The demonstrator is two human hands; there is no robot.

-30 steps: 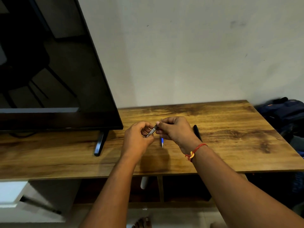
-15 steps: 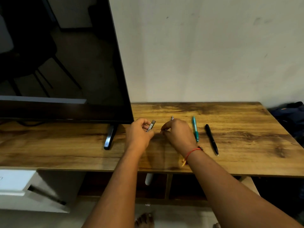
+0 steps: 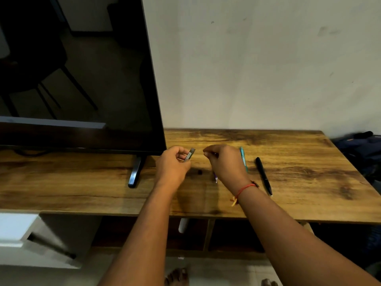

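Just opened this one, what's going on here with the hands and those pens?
A person stands at a wooden table beside a television. The left hand pinches a small grey piece, seemingly a pen cap. The right hand grips a pen, whose tip pokes out below it. The two parts are held apart above the table. A teal pen and a black pen lie to the right.

Dim, warm indoor light, soft shadows, slight motion blur, wide-angle bending at edges.
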